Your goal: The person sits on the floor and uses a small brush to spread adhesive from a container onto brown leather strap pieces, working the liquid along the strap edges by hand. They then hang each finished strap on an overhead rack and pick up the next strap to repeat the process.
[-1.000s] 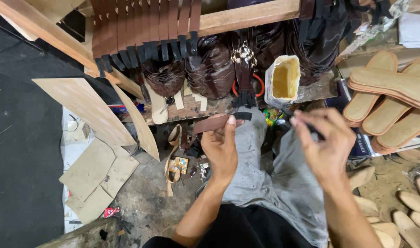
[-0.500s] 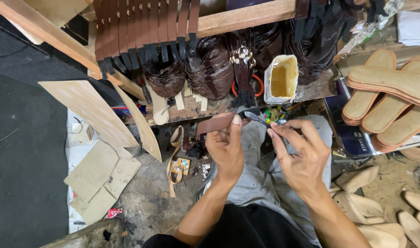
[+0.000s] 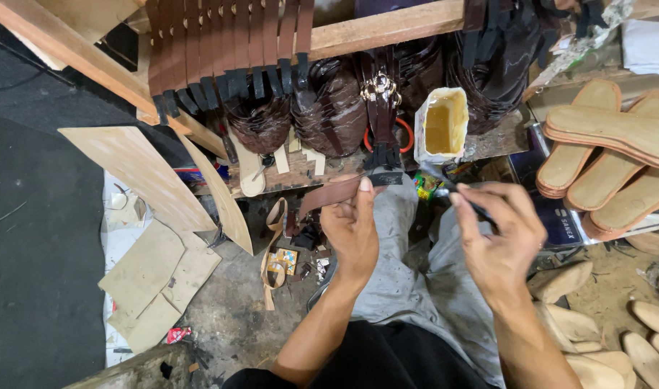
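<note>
Holding a brown leather strap pinched flat in the left hand above the lap, the right hand grips a thin dark tool near its end. The glue tub stands open just behind; many finished straps already hang on the wooden rail, so this strap looks mid-process.

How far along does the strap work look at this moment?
Done: rows of brown straps hang from the wooden beam. In hand: the left hand pinches one brown leather strap, while the right hand holds a thin dark tool near the open yellow glue tub. Left: stacked bare soles carry no straps.
</note>
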A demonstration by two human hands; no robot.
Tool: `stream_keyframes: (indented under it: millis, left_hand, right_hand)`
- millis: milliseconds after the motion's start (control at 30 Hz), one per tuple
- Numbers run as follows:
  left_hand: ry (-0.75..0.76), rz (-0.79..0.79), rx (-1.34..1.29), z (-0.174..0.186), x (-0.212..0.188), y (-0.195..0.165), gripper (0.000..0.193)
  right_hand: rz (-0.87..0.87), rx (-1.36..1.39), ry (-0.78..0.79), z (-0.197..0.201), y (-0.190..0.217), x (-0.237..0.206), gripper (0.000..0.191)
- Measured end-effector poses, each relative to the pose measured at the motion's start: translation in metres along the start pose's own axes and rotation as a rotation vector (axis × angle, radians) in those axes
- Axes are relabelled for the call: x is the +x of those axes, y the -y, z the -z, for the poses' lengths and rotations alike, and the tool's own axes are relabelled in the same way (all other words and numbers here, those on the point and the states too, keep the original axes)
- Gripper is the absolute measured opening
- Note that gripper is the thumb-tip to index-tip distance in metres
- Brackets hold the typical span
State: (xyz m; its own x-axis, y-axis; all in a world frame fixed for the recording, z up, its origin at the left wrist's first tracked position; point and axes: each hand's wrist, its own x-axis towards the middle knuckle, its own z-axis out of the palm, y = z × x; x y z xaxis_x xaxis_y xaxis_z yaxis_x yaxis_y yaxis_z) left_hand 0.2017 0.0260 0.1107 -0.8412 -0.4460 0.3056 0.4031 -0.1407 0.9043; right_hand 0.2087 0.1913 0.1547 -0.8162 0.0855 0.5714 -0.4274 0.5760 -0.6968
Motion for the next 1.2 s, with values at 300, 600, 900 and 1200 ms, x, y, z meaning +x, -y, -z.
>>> stream_keyframes:
  millis: [300,600,900,1200]
  left_hand:
    - [0.008,0.021,-0.005,-0.003,-0.010,0.003,0.013]
    - [-0.078,0.068,0.051,0.000,-0.005,0.002,0.018]
    - [-0.046,0.069,0.101,0.006,-0.001,-0.003,0.010]
    - [-0.083,0.030,0.017,0.004,-0.006,0.008,0.011]
  right_hand:
    - [0.057,-0.065,0.034,-0.011,0.018,-0.007,0.017]
    - [0.098,0.027,-0.042,-0.004,0.005,-0.018,0.017]
    - [0.031,0.035,-0.028,-0.002,-0.001,-0.016,0.012]
    - [0.033,-0.041,0.000,-0.017,0.012,-0.009,0.015]
